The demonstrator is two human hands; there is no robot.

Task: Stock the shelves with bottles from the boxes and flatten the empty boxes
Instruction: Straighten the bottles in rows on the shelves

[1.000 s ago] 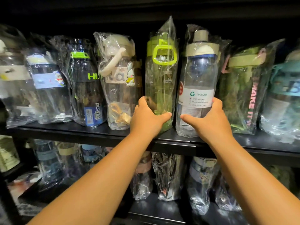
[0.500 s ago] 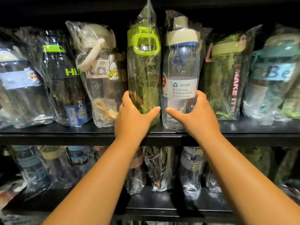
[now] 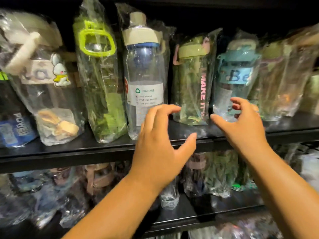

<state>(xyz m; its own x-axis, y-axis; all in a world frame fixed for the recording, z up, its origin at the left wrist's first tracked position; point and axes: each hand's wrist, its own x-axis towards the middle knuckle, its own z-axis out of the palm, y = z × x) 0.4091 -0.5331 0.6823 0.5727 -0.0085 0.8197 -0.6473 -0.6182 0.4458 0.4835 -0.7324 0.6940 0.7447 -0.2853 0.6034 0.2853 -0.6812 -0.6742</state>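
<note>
In the head view, a black upper shelf is seen crossing the middle of the frame, loaded with a row of bottles, each wrapped in clear plastic. From the left edge are ranged a dark bottle with a blue POWER label, a cream-lidded bottle with a rabbit sticker, a lime-handled bottle, a NATURE bottle of clear plastic, a pink-lettered bottle and a blue-lidded bottle. The left hand is held at the centre of the frame, before the foot of the NATURE bottle, fingers spread and curved, nothing grasped; whether the fingertips touch the wrap cannot be told. The right hand is raised right of centre, before the base of the blue-lidded bottle, likewise released, fingers bent and nothing held. Between the two hands the pink-lettered bottle is seen standing upright. A lower shelf with more wrapped bottles is seen blurred along the bottom
</note>
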